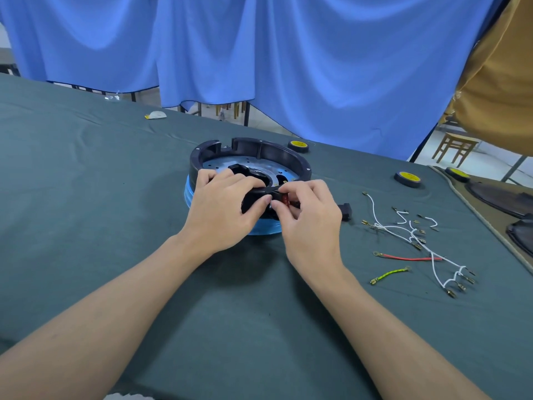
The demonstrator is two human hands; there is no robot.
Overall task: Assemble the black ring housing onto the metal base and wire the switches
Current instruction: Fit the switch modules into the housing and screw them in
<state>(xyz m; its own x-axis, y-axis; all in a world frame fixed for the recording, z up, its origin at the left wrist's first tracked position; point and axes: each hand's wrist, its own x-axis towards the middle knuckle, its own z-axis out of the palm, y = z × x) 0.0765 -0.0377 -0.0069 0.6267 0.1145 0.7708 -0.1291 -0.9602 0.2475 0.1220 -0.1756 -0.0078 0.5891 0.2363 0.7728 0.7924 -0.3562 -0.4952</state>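
Note:
The black ring housing (277,153) sits on the round metal base (230,164), whose blue-filmed side (264,228) shows below. My left hand (225,206) grips the ring's near wall, fingers curled over its rim. My right hand (308,215) pinches a small red switch (285,201) at the outside of that near wall. A second black switch (346,210) lies on the cloth just right of the base. Loose white wires (409,232) with brass terminals, a red wire (406,257) and a yellow-green wire (389,275) lie to the right.
Dark green cloth covers the table (86,197). Two tape rolls (298,145) (407,178) lie behind and right of the base, a third roll (457,173) beside dark parts (501,197) on a tan mat. Blue curtains hang behind. A person's tan sleeve (501,82) is at upper right.

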